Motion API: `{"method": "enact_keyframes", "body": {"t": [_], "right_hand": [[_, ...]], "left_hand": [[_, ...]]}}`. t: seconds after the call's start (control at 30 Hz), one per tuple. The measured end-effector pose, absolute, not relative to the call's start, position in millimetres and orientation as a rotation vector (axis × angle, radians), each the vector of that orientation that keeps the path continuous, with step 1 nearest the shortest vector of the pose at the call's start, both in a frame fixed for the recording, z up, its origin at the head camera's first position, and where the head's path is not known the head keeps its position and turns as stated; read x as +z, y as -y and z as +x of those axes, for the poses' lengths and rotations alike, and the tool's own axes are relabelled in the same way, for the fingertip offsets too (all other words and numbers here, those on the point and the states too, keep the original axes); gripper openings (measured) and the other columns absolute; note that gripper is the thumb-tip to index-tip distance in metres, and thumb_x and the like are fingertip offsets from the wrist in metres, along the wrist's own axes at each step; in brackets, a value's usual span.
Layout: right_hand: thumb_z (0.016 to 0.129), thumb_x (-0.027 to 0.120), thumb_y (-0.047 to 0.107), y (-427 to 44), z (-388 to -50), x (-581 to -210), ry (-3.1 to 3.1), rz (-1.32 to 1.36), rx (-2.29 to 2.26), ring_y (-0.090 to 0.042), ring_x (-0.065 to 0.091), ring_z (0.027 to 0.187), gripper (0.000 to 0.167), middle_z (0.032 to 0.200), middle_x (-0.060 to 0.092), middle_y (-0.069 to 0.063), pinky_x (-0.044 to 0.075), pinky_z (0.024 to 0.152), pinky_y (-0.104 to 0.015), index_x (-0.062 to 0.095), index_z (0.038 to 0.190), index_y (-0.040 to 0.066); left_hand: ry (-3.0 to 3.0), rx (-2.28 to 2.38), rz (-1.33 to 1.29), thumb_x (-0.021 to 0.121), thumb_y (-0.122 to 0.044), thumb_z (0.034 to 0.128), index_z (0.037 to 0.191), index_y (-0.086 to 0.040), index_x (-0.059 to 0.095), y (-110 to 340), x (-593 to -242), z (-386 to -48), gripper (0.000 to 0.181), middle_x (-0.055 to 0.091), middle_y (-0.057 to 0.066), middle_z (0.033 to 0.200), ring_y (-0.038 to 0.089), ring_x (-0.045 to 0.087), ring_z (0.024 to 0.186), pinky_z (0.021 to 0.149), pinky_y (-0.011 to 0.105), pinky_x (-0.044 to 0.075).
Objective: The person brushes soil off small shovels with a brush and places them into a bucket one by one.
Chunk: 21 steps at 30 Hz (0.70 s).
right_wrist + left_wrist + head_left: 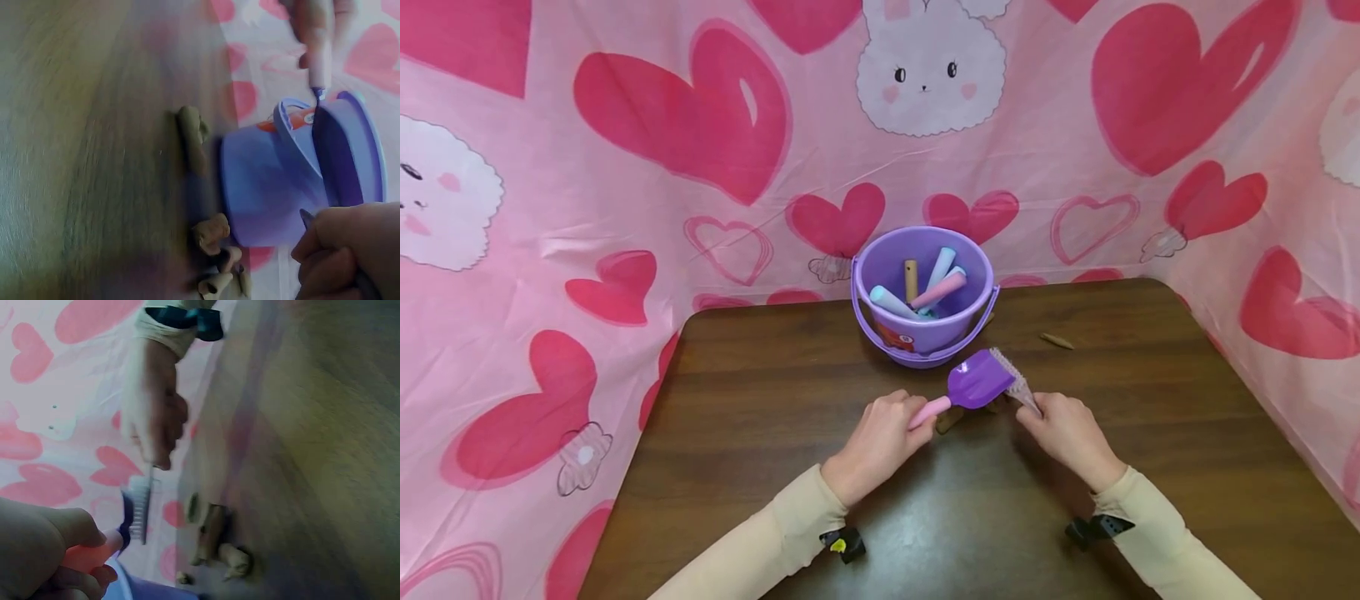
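Observation:
My left hand (880, 437) grips the pink handle of a toy shovel (977, 381) with a purple blade, raised above the table. My right hand (1067, 433) holds a small, clear-handled brush (1017, 382). Its bristles are right at the shovel blade's edge; whether they touch is hard to tell. Behind both tools stands a purple bucket (947, 339), its handle hanging down in front. Below the shovel lie several rolled brown pieces (212, 528), partly hidden in the head view. The right wrist view shows such pieces (190, 134) beside the bucket.
Inside the bucket are light blue handles (891, 302), a pink handle (942, 287) and a wooden one (912, 279). A thin brown piece (1057, 341) lies to its right on the dark wooden table (760, 375). A pink heart-patterned cloth (820, 158) hangs behind.

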State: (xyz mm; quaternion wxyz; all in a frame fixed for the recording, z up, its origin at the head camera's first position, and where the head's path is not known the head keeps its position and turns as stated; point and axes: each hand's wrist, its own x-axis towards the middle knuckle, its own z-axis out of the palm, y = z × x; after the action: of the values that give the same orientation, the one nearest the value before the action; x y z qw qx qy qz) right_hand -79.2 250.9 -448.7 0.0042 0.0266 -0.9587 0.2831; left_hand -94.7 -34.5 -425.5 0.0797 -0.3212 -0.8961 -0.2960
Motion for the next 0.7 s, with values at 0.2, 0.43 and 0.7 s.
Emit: {"method": "enact_keyframes", "body": {"t": [0.2, 0.43, 0.7], "right_hand": [[0.098, 0.058, 0.015, -258, -76, -449, 3.082, 0.031, 0.975, -0.015, 0.051, 0.048, 0.019, 0.056, 0.052, 0.003, 0.04, 0.05, -0.033, 0.061, 0.081, 0.007], [0.1, 0.066, 0.018, -263, -73, -447, 3.033, 0.149, 0.872, -0.016, 0.045, 0.057, 0.021, 0.066, 0.048, 0.0, 0.038, 0.055, -0.034, 0.062, 0.085, 0.004], [0.098, 0.07, 0.027, -264, -70, -457, 3.045, 0.159, 0.895, -0.017, 0.046, 0.058, 0.028, 0.067, 0.048, -0.001, 0.037, 0.054, -0.034, 0.06, 0.084, 0.006]], "left_hand": [[2.559, -0.867, -0.948, 0.08, -0.013, 0.0867, 0.081, -0.011, 0.069, 47, -399, -94, 0.012, 0.049, -0.005, 0.067, 0.01, 0.047, 0.059, 0.054, 0.024, 0.042], [2.411, -0.976, -0.797, 0.079, -0.01, 0.0871, 0.102, -0.006, 0.066, 67, -350, -109, 0.02, 0.065, 0.002, 0.079, 0.014, 0.058, 0.063, 0.06, 0.031, 0.053], [2.506, -0.958, -0.703, 0.075, -0.012, 0.0886, 0.093, -0.008, 0.061, 57, -333, -147, 0.016, 0.06, 0.007, 0.081, 0.021, 0.056, 0.072, 0.063, 0.035, 0.049]]}}
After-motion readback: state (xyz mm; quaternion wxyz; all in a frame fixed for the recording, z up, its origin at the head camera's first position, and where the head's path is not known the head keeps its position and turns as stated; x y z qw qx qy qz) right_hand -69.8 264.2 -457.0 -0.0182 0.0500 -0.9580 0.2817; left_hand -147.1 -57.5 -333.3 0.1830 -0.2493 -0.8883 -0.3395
